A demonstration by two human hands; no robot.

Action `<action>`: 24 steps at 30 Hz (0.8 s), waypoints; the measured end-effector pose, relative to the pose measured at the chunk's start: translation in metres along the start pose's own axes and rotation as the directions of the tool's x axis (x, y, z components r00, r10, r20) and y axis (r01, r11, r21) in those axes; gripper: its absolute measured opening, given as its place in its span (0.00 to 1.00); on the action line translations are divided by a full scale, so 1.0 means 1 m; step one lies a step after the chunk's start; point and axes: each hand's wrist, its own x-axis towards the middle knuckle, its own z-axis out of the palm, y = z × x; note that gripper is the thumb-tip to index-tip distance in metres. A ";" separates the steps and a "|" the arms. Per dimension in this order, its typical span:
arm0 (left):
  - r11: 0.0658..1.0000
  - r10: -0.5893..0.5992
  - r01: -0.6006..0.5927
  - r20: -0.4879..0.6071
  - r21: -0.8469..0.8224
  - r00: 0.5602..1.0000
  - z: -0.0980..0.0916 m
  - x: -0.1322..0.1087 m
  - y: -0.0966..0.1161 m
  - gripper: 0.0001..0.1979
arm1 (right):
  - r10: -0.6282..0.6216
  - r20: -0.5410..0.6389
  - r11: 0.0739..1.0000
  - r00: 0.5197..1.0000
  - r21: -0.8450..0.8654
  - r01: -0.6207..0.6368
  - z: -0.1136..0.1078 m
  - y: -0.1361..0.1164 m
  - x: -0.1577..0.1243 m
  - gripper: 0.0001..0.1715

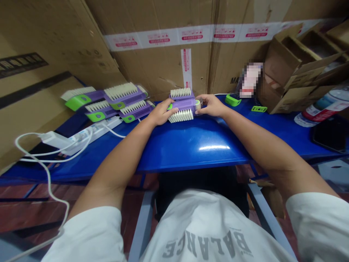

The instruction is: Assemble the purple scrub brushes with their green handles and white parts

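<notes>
Purple and green scrub brushes with cream bristles are on the blue table. One purple brush body (181, 105), with rows of bristles on its far and near sides, is between my hands; I cannot tell whether it is one brush or two together. My left hand (161, 112) grips its left end, thumb on top. At its right end, my right hand (208, 105) has its fingers closed around a clear plastic piece by a green tip. To the left, several more brushes (125, 95) lie stacked, bristles up.
A white power strip (92, 136) with cables lies on the left. Cardboard boxes (163, 65) stand behind the blue table (191, 153). Green plastic parts (233, 100), a bottle (321, 105), a dark phone (331, 133) and a divided carton (294, 65) are on the right.
</notes>
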 end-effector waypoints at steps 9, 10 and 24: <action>1.000 0.003 -0.003 0.012 -0.016 1.000 0.000 0.000 0.004 0.35 | 0.048 0.024 0.999 0.999 -0.018 -0.048 0.004 -0.005 -0.003 0.32; 1.000 0.001 -0.001 0.010 -0.018 1.000 0.000 0.000 0.004 0.35 | 0.045 0.028 0.999 0.999 -0.003 -0.045 0.004 -0.004 -0.002 0.32; 1.000 0.005 -0.005 -0.001 0.007 1.000 0.001 0.000 0.002 0.37 | 0.109 0.003 0.982 0.994 0.158 -0.108 0.008 0.001 -0.002 0.36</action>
